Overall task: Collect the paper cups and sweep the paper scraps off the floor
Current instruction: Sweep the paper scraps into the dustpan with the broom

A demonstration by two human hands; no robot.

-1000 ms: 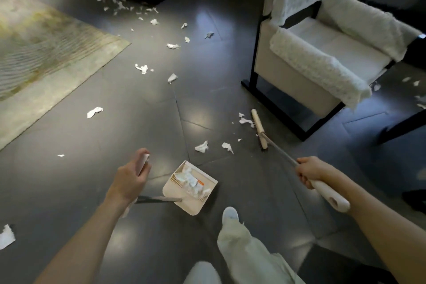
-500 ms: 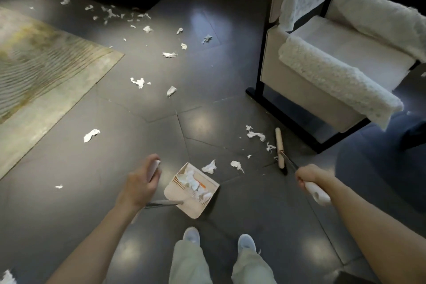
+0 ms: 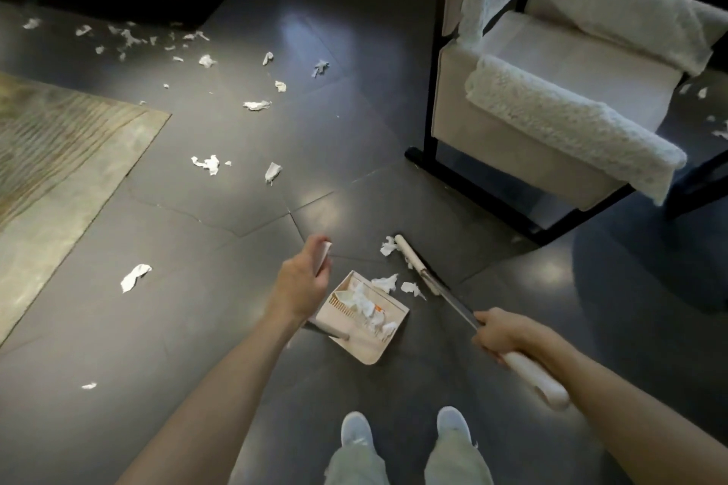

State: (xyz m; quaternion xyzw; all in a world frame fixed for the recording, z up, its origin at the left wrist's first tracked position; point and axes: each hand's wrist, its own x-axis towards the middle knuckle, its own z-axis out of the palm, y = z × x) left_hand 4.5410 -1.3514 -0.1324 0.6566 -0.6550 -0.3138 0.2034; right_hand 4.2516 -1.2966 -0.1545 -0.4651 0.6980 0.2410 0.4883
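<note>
Sweeping step in hand, mid-stroke by the look of it. Left hand grips the top of the dustpan's long handle. Dustpan sits on the dark tiled floor just ahead of the person's shoes, mouth turned toward the broom, with a heap of paper scraps already inside. Right hand is closed round the broom shaft where the metal meets the pale grip. Broom head rests on the floor just right of the pan's mouth. Two loose pieces lie between broom head and pan lip, the nearer one touching the lip; a third sits beside the far end of the head.

Judgement: to land these cleanly, the pan lip wants pressing flat to the tile so paper cannot slide under. Short, low strokes drawn toward the mouth should serve best, bristles down, since light paper likely flutters on a fast flick. The far piece probably needs the head set behind it first.

Many more paper scraps lie well apart up the floor, near the rug and past the armchair. Task looks far from done. No paper cups in view.
</note>
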